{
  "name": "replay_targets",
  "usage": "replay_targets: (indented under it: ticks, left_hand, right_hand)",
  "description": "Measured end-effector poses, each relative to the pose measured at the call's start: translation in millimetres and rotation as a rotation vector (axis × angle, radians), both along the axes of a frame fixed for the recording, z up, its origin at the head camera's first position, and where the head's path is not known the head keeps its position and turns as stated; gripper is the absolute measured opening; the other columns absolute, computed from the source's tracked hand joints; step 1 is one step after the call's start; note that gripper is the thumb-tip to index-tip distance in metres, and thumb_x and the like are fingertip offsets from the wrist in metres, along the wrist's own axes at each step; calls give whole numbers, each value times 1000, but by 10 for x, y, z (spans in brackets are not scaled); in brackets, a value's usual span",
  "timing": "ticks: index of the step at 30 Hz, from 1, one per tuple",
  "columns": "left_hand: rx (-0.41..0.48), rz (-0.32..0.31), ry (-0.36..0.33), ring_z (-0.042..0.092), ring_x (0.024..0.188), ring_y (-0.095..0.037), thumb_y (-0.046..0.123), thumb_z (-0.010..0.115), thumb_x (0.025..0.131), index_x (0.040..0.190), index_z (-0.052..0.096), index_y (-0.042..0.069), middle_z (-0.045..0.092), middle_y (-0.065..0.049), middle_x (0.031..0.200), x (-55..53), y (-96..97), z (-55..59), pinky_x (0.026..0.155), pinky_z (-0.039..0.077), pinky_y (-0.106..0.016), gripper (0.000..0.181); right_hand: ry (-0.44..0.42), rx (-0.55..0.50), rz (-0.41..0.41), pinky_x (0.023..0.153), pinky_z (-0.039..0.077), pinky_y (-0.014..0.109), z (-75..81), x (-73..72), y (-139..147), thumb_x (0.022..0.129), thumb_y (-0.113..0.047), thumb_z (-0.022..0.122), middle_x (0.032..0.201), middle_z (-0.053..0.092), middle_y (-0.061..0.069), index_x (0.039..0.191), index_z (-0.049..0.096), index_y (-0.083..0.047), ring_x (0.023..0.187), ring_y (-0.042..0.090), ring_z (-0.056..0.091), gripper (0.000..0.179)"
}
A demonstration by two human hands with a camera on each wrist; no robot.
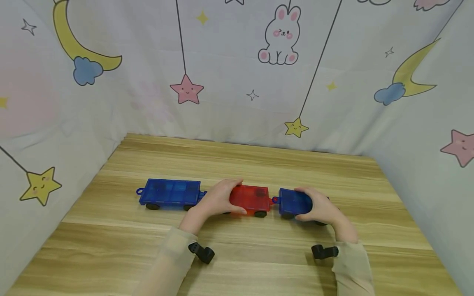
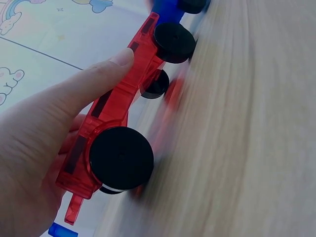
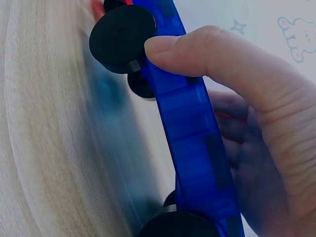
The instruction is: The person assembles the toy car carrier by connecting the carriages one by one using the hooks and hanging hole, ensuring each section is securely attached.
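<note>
A translucent red toy train car (image 1: 255, 197) with black wheels sits mid-table. My left hand (image 1: 216, 198) grips it across its left half, thumb along the near side. To its right is a translucent blue toy train car (image 1: 286, 201), which my right hand (image 1: 321, 207) holds from the right, covering much of it. The blue coupling ring (image 1: 275, 200) overlaps the red car's hook in the head view. In the right wrist view, the thumb (image 3: 173, 52) presses the blue side near a black wheel (image 3: 123, 37).
A longer blue toy train car (image 1: 170, 192) stands left of the red one, a ring (image 1: 139, 191) at its outer end. My left hand partly hides the joint between those two. All stand on a wood-grain table (image 1: 252, 263), with a printed curtain (image 1: 229, 111) behind and at both sides.
</note>
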State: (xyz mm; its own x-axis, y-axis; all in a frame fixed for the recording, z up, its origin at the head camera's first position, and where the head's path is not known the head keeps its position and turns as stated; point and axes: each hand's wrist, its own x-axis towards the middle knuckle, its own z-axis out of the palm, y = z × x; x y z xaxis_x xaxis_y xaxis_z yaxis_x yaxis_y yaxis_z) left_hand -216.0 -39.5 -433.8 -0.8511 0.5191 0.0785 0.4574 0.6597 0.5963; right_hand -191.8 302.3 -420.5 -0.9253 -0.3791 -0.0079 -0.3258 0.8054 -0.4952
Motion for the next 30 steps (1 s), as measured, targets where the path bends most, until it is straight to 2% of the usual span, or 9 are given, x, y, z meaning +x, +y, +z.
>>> replay_targets:
  ticks: [13, 30]
  left_hand:
    - [1, -4, 3, 49, 132, -29, 46, 85, 72, 147, 45, 6, 53, -11, 143, -6, -8, -5, 110, 42, -46, 94]
    - [-15, -4, 3, 49, 131, -29, 48, 84, 73, 148, 43, 6, 52, -11, 144, 4, 1, -5, 109, 42, -46, 95]
  right_hand:
    - [22, 31, -1, 92, 47, 61, -3, 5, -26, 68, -34, 84, 139, 52, 24, 140, 49, -3, 121, 43, 52, 86]
    - [-12, 21, 2, 95, 45, 62, -12, -1, -22, 68, -33, 85, 143, 47, 26, 143, 47, -4, 126, 46, 47, 89]
